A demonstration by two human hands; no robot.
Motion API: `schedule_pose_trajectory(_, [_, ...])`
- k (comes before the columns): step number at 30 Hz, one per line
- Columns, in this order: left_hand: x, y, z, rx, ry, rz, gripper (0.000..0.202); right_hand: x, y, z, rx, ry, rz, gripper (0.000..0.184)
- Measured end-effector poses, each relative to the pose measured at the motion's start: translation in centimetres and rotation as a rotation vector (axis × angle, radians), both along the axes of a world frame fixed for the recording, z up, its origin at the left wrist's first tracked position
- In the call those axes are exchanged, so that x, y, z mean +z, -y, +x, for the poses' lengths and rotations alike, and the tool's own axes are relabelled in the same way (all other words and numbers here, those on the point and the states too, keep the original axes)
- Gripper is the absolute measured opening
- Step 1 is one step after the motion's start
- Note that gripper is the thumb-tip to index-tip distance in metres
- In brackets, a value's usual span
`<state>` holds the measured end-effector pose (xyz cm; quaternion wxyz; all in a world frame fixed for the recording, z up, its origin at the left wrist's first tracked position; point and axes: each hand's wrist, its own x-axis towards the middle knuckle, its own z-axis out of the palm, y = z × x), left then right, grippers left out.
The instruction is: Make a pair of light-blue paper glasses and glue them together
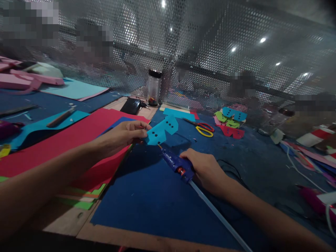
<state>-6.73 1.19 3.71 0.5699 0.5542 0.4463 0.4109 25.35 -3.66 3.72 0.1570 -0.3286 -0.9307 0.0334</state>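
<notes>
Between the thumb and fingers of my left hand (124,134) is the left end of a light-blue paper cutout (166,126). It is angular, notched in the middle, and carries small black diamond marks on both halves. My right hand (203,166) is wrapped round a dark-blue hot glue gun (174,161). Its metal tip points up and left, at the lower edge of the cutout; I cannot tell whether it touches. A long translucent glue stick (217,213) trails from the gun's rear toward the bottom right.
Red paper sheets (86,140) are stacked at left. Scissors (202,129) with red and yellow handles lie ahead, near finished-looking cutouts (232,132). A lidded jar (154,87) stands by the perforated metal screen (204,63). Another glue gun (312,199) and a white cord lie at right.
</notes>
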Motion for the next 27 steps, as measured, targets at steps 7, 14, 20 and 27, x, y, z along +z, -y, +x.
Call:
schedule_pose_trajectory(7, [0.36,0.31,0.35,-0.04,0.028,-0.004,0.023,-0.4,-0.15,0.08,-0.006,-0.005,0.018,0.034])
schedule_pose_trajectory(14, [-0.04,-0.06,0.13,-0.07,0.01,0.026,0.044,-0.29,-0.12,0.09,-0.007,-0.003,0.031,0.03])
schedule_pose_trajectory(20, [-0.23,-0.23,-0.02,-0.026,-0.008,0.07,0.034,-0.31,-0.09,0.06,-0.005,-0.003,0.035,0.03])
schedule_pose_trajectory(27, [0.06,-0.12,0.16,-0.041,0.007,0.05,0.034,-0.17,-0.03,0.08,0.008,-0.026,0.039,0.032])
